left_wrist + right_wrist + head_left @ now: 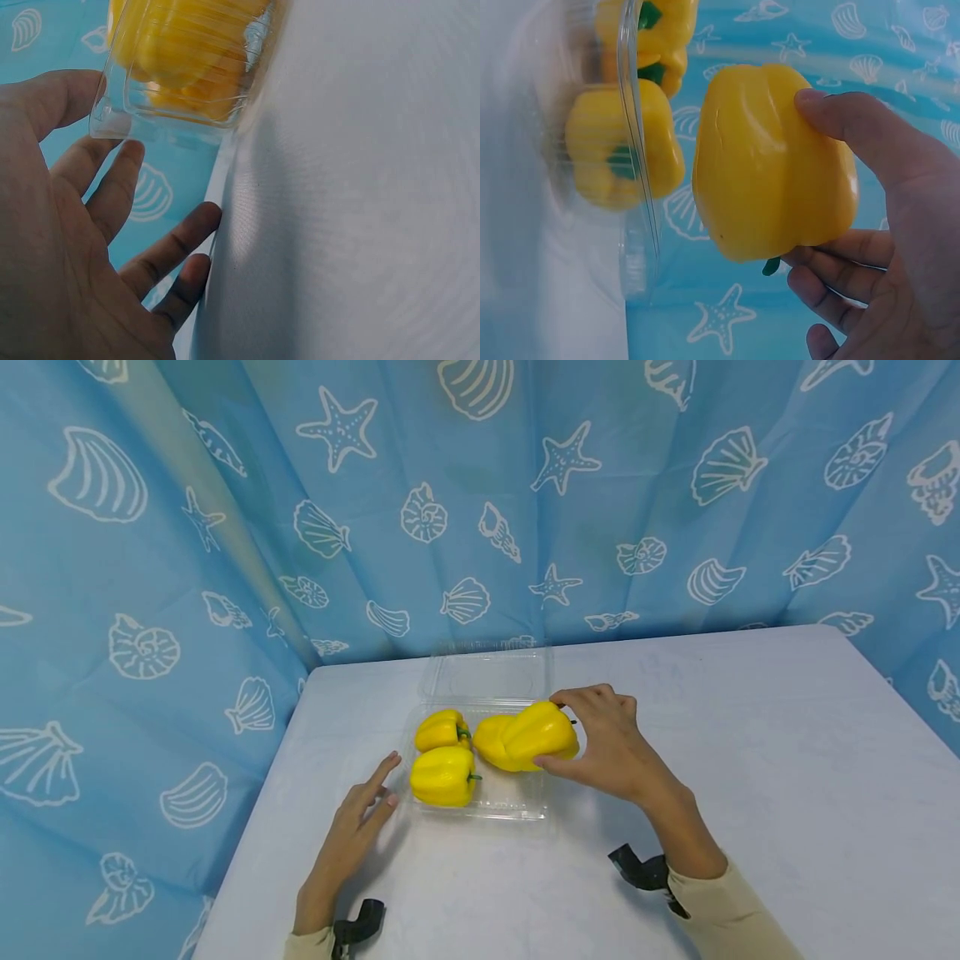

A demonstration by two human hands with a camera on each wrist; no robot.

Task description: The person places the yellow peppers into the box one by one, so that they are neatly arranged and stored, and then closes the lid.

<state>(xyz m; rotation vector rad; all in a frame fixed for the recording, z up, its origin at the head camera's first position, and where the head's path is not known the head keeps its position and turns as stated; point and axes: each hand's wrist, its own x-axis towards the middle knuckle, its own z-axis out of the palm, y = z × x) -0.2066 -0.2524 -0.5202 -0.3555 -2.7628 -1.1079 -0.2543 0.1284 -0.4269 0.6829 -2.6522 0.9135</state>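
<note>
My right hand (pixel 611 743) grips a yellow bell pepper (pixel 542 732) between thumb and fingers, above the right part of a clear plastic clamshell container (pixel 517 810). In the right wrist view the held bell pepper (pixel 772 165) has its green stem pointing down, apart from the container wall. Another bell pepper (pixel 491 739) lies in the container, partly hidden behind the held one. At the container's left side sit two more, a rear bell pepper (pixel 438 731) and a front bell pepper (pixel 442 777). My left hand (pixel 352 827) is beside the left rim with fingers extended, its thumb and forefinger at the rim.
The container's clear lid (pixel 487 675) stands open toward the back. A white cloth (pixel 750 777) covers the table. Behind and at the left hangs a blue curtain (pixel 585 527) with white shells and starfish. A black wrist mount (pixel 641 868) sits near the right sleeve.
</note>
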